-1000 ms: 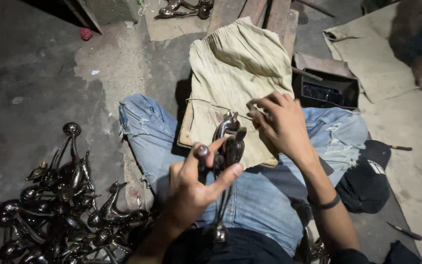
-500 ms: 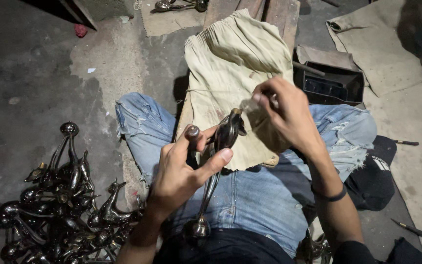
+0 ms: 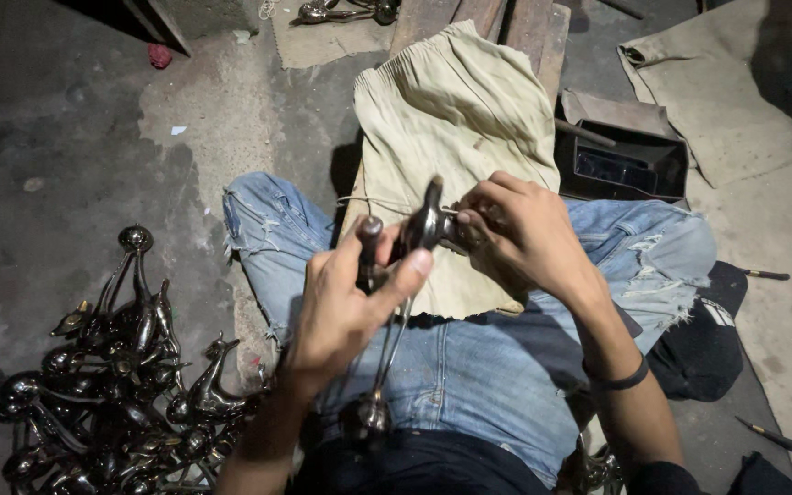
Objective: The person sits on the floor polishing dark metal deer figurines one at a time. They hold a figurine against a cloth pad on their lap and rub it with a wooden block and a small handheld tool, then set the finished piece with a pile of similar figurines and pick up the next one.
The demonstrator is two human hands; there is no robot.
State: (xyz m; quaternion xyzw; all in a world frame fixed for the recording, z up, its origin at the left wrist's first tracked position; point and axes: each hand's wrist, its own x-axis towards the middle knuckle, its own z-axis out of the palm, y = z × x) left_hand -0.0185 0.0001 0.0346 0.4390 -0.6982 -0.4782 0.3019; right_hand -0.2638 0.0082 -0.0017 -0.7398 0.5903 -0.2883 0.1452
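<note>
The left hand [image 3: 346,302] is wrapped around a shiny metal bird piece [image 3: 419,234] and holds it up over the lap. The right hand [image 3: 515,234], just to the right, pinches its far end. A pile of metal pieces [image 3: 93,385] lies on the floor at the left.

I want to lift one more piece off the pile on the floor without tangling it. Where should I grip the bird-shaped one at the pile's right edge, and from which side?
Take the bird piece by its long upright neck, coming from above and the right. The neck stands clear of the pile, while its body lies among other pieces; the right side looks open.
</note>
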